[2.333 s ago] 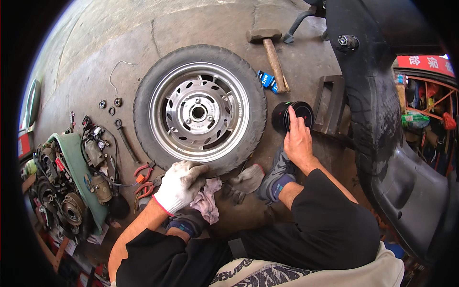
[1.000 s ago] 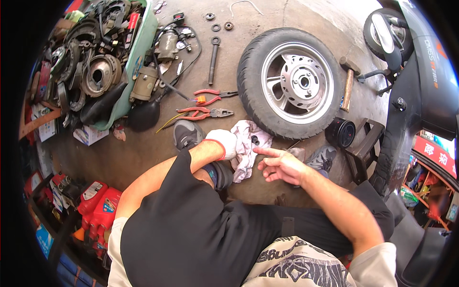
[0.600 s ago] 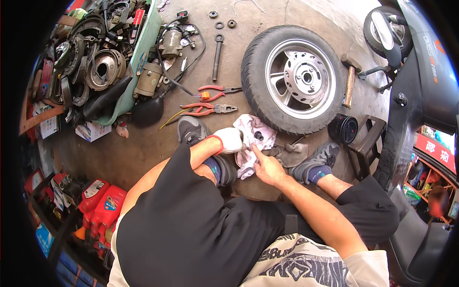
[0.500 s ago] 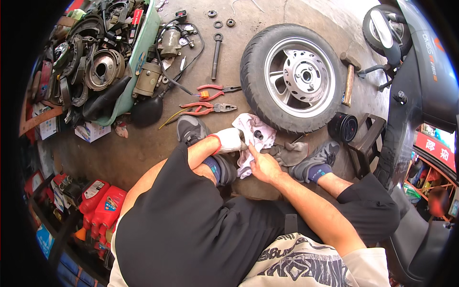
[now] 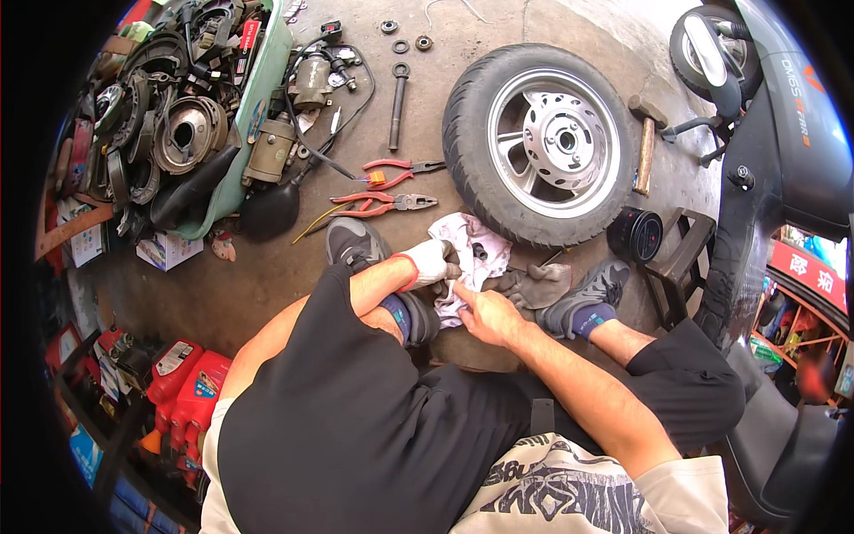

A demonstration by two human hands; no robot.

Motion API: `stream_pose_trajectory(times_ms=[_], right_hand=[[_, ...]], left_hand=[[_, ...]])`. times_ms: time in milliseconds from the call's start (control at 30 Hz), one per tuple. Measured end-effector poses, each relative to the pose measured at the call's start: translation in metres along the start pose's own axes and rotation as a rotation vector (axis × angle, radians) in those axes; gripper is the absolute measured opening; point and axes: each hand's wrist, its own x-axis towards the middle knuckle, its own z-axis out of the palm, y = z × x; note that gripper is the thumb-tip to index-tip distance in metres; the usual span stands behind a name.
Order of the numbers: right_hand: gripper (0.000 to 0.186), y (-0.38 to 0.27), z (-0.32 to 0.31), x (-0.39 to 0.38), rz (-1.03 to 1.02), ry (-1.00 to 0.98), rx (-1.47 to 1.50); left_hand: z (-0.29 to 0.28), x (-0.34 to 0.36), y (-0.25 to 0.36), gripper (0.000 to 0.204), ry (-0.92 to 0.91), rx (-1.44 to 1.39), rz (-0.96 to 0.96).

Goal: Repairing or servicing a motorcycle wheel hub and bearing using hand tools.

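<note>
Two hands meet at one crumpled, pale pink cloth (image 5: 464,233). The white-gloved left hand (image 5: 433,262) has curled fingers; the bare right hand (image 5: 491,317) extends its index finger toward them. Whether either pinches anything, I cannot tell. The cloth lies under and just beyond the fingers, carrying one dark cylindrical part (image 5: 480,252). Right of the fingers lies one grey glove (image 5: 540,285). Beyond them, rightward, one tyred wheel (image 5: 540,147) rests on the floor (image 5: 222,276), then one hammer (image 5: 645,153) and one black round container (image 5: 633,234). Beyond, leftward: two red-handled pliers (image 5: 398,203), one long bolt (image 5: 397,109), three small metal rings (image 5: 424,38).
</note>
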Motion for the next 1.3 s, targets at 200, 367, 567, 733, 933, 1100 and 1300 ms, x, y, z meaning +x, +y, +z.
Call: stream_pose_trajectory(times_ms=[200,367,567,733,933,1100,1300], right_hand=[[0.060,-0.004,-0.015,-0.003,-0.024,-0.037,-0.390],[0.054,-0.002,-0.015,0.008,-0.123,-0.010,-0.514],[0.048,-0.009,-0.019,0.009,-0.087,-0.067,-0.494],[0.052,-0.001,-0.019,0.005,-0.124,-0.012,-0.503],[0.059,0.026,-0.021,0.002,-0.011,0.038,0.435],[0.058,0.010,-0.021,-0.001,0.328,-0.153,1.666],[0.071,-0.009,-0.007,0.007,0.315,-0.113,1.575]], left_hand=[[-0.001,0.000,0.003,0.022,-0.004,0.006,0.013],[-0.004,-0.001,0.006,0.023,-0.123,0.029,0.013],[-0.006,0.010,-0.004,0.028,-0.030,0.407,0.124],[-0.007,0.015,0.000,0.033,-0.032,0.611,0.087],[-0.012,0.022,-0.022,0.035,0.224,0.449,0.105],[-0.015,0.012,-0.013,0.024,0.092,-0.059,-0.038],[-0.010,0.002,-0.005,0.020,-0.035,-0.249,0.042]])
